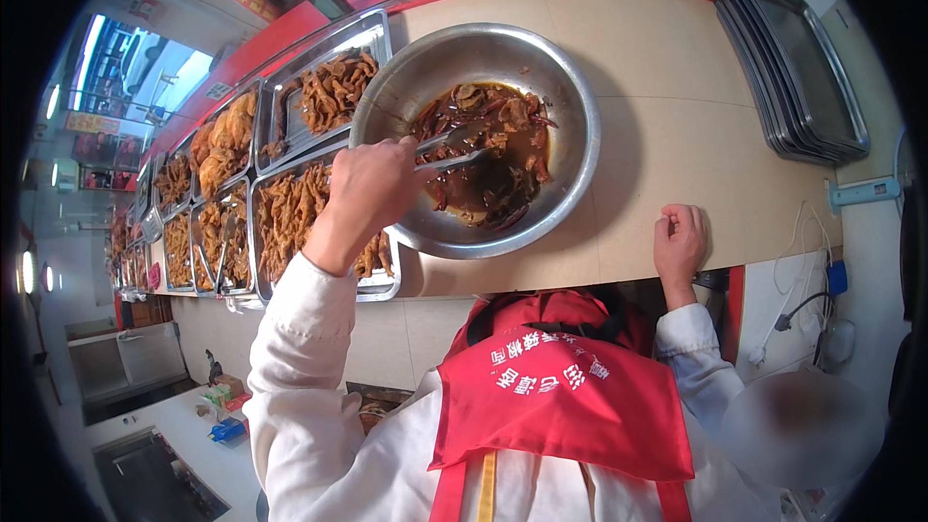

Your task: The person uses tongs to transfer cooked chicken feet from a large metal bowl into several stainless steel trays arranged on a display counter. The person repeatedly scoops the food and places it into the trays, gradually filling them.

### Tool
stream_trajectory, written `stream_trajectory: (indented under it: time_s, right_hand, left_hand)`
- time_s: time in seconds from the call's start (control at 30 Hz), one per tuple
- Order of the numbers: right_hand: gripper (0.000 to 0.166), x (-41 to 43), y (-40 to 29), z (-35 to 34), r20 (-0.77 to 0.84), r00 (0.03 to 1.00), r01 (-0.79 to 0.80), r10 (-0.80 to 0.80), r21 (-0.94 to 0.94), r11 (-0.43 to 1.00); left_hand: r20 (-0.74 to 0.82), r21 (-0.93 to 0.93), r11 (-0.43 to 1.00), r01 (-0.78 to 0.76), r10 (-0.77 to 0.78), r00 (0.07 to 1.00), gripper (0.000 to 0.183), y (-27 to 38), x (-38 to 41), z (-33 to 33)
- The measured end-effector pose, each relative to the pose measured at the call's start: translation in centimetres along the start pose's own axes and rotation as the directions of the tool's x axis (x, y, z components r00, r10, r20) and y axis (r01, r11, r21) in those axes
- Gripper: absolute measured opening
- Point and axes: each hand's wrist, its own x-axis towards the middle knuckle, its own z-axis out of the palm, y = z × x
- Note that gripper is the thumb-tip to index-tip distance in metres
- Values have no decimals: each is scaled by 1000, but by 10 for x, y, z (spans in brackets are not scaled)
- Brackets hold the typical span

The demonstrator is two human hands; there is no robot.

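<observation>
My left hand (377, 181) holds metal tongs (460, 159) from above. Their arms reach into a large stainless steel bowl (573, 181), and the tips are apart among dark red dried chillies and brown pieces (507, 116) in dark, oily liquid. The hand is over the bowl's left rim. My right hand (680, 239) is curled and empty, at the counter's front edge, to the right of the bowl.
Metal trays of braised chicken feet (293, 210) and whole cooked poultry (228, 130) line the left. Stacked empty metal trays (805, 72) stand at the back right of the beige counter (674, 116). Cables (797, 283) hang at right.
</observation>
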Motion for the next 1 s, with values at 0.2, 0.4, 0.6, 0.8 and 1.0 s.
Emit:
stream_trajectory:
  time_s: [0.2,0.4,0.6,0.8,1.0]
  right_hand:
    - [8,1,0,-1,-1,1000,-3,3,-16,1000]
    - [8,-1,0,0,4,999,-34,34,20,999]
    - [8,1,-2,0,-3,1000,-10,10,15,1000]
    - [8,-2,0,1,-5,1000,-25,25,15,1000]
    - [9,-2,-1,0,-3,999,-32,32,-5,999]
  left_hand:
    - [74,-9,1000,-6,7,997,32,10,7,-10]
    - [-41,-51,998,47,-49,998,29,9,-35,-61]
    - [104,-4,991,135,-134,986,27,-10,-60,-46]
    - [130,-8,968,252,-249,960,24,-31,-79,-63]
    - [-92,23,911,411,-408,908,33,-80,-74,-91]
